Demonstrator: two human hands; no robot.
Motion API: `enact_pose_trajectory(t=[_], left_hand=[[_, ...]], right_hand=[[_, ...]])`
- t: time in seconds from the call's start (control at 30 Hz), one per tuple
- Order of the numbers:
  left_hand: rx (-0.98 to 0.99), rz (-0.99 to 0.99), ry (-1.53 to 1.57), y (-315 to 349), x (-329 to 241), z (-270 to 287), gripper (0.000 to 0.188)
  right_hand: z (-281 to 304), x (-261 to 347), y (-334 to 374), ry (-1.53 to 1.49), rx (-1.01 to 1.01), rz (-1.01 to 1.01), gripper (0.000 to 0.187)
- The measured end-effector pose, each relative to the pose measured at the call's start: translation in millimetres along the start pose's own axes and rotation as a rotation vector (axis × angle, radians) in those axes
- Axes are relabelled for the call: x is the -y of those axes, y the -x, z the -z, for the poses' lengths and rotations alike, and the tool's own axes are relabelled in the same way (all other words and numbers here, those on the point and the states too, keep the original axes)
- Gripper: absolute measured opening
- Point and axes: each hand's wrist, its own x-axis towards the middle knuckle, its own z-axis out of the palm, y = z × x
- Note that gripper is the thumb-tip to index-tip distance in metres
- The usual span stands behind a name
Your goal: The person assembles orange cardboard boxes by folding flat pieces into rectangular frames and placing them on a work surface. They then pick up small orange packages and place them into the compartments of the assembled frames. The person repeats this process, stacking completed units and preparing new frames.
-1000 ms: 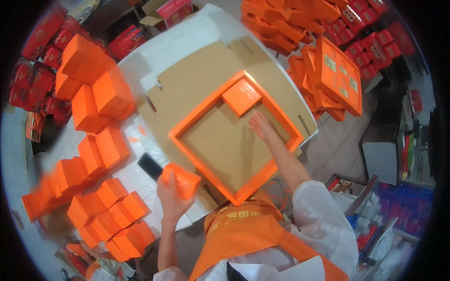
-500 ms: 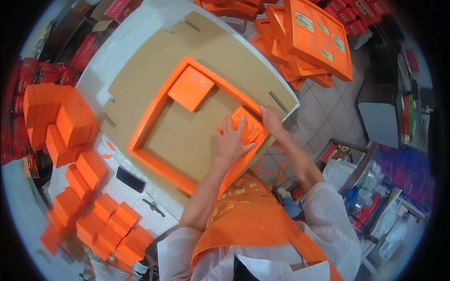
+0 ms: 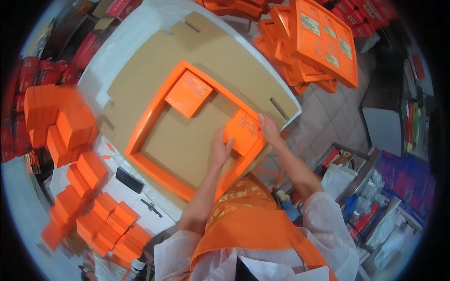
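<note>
A square orange frame [image 3: 148,122] lies on a brown cardboard sheet. One square orange box [image 3: 189,95] sits in its far corner, and a second orange box [image 3: 243,131] in its right corner, dark lettering on top of both. My left hand [image 3: 222,149] grips the second box along its left side, thumb at its near edge, fingertips partly hidden. My right hand [image 3: 270,129] closes round the right corner of the frame, its fingers against that box's right edge.
Orange boxes [image 3: 75,124] are piled at the left, beside a black phone [image 3: 130,180] and a small dark tool [image 3: 151,208]. Stacked orange panels [image 3: 323,37] stand at the far right. A crate of bags and oddments [image 3: 347,168] is on the right, above a tiled floor [image 3: 323,112].
My left hand has slid from the top of the right-corner box to its left side, uncovering its lettering. The box is turned slightly. My right hand has stayed at the corner.
</note>
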Motion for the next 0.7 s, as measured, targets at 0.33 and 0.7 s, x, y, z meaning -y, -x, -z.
enact_pose_trajectory(t=[0.33,0.7], left_hand=[[-0.095,-0.003,-0.083,9.6,16.3,6.8,0.061],[-1.162,0.209,-0.077,296.5,100.9,217.4,0.059]], right_hand=[[-26.1,-32.5,-15.5,-0.729,0.115,-0.267,0.036],[-15.6,18.2,-16.7,0.287,-0.142,0.587,0.042]])
